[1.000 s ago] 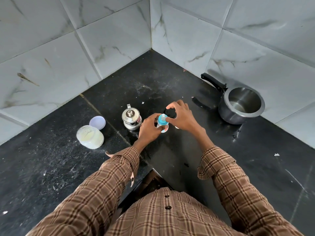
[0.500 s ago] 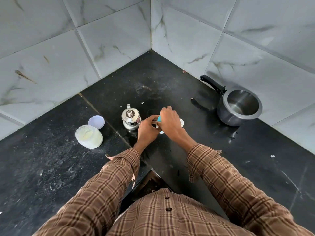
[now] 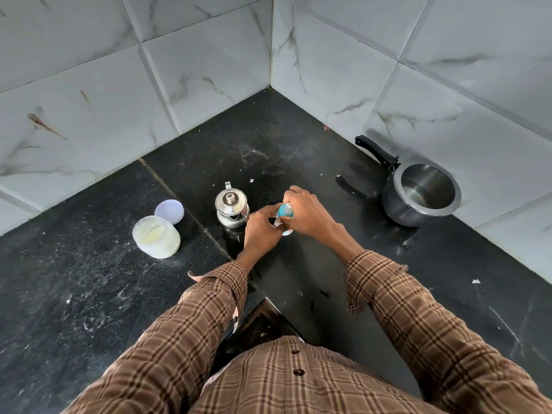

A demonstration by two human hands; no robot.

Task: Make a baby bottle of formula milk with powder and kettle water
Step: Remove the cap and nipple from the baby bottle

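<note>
Twisting the teal cap onto the baby bottle (image 3: 283, 218), both hands curled around it

I see my right hand (image 3: 307, 212) has rolled back off the top since half a second ago, baring the teal nipple again; my left hand (image 3: 261, 230) grips the body below. That reads as closing up, so shaking likely follows. The kettle (image 3: 232, 208) stands just left of my left hand, the open powder jar (image 3: 156, 236) further left
</note>
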